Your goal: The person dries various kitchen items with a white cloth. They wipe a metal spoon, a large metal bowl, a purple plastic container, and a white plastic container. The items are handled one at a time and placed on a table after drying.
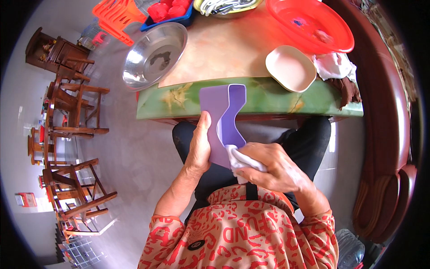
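Observation:
A purple plastic holder (215, 124) with a curved cut-out side is held above my lap, in front of the table's near edge. My left hand (200, 144) grips it from the left, thumb along its outer face. In my right hand (273, 164) is a white cloth (243, 161), pressed against the holder's lower corner. That hand looks slightly blurred. The holder's far outer side is hidden from view. Beyond it, a cream oval dish (291, 68) rests at the table's near right edge.
The marble-patterned table (215, 43) bears a steel basin (158, 55), a red basin (312, 23) with water, a blue tray (168, 22) of red cups and a bowl of utensils (228, 5). Brown and white cloths (339, 74) lie right. A leather sofa (379, 101) stands right, wooden chairs (80, 188) left.

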Motion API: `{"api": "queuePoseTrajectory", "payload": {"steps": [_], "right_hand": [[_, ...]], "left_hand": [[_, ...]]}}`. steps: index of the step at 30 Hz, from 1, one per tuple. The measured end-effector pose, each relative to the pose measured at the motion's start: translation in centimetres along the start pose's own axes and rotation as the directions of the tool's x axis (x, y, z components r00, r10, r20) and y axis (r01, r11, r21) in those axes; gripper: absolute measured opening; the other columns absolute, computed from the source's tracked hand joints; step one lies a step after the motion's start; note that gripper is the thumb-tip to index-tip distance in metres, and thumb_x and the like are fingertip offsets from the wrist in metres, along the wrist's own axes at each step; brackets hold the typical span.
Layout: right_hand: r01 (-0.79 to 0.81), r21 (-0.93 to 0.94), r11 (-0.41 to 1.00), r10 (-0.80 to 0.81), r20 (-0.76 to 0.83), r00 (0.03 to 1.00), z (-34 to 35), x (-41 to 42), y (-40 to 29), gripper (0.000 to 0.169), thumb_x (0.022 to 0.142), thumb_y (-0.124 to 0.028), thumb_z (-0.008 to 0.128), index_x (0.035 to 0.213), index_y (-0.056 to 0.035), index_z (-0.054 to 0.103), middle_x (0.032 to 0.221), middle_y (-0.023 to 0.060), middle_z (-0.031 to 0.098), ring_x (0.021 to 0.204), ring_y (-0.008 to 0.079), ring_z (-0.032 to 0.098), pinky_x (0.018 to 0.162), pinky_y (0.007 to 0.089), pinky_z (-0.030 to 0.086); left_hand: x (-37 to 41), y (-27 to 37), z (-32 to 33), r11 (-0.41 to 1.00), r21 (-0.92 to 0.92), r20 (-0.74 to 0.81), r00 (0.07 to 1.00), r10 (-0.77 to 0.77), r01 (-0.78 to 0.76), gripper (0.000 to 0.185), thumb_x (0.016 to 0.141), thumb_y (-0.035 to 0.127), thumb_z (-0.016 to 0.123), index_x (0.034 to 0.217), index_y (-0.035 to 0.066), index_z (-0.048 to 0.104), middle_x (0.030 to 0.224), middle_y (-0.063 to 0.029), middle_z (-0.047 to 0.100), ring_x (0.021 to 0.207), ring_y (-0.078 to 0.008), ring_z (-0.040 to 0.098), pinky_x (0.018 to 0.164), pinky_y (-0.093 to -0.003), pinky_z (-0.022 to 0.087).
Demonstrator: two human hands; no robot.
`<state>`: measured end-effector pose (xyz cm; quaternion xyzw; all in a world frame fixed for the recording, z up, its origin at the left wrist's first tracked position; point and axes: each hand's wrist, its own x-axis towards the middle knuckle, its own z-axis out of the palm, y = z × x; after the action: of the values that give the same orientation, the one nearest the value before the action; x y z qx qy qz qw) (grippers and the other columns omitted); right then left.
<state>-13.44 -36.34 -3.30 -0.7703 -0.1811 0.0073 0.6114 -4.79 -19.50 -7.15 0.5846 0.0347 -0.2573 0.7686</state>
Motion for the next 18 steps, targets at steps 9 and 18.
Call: {"api": "queuePoseTrajectory", "payload": {"steps": [9, 18], "right_hand": [[0.098, -0.860, 0.501, -0.373, -0.112, 0.921, 3.2, 0.8, 1.4, 0.050, 0.069, -0.018, 0.059, 0.115, -0.0003, 0.057, 0.107, 0.0127, 0.050, 0.076, 0.0201, 0.050, 0.055, 0.0273, 0.047], [-0.198, -0.823, 0.533, -0.280, -0.392, 0.876, 0.2, 2.4, 1.6, 0.056, 0.062, -0.010, 0.067, 0.117, -0.0066, 0.057, 0.103, 0.0119, 0.050, 0.082, 0.0261, 0.054, 0.057, 0.0330, 0.051]], "left_hand": [[-0.7, -2.4, -0.3, 0.893, 0.363, 0.206, 0.958, 0.200, -0.265, 0.054, 0.101, 0.048, 0.024, 0.118, 0.004, 0.051, 0.105, -0.0042, 0.058, 0.096, -0.0158, 0.055, 0.085, -0.0315, 0.046], [-1.3, -2.2, 0.4, 0.859, 0.375, 0.180, 0.937, 0.301, -0.348, 0.061, 0.102, 0.043, 0.030, 0.146, 0.001, 0.024, 0.135, -0.0114, 0.045, 0.118, -0.0172, 0.046, 0.101, -0.0281, 0.037]]}}
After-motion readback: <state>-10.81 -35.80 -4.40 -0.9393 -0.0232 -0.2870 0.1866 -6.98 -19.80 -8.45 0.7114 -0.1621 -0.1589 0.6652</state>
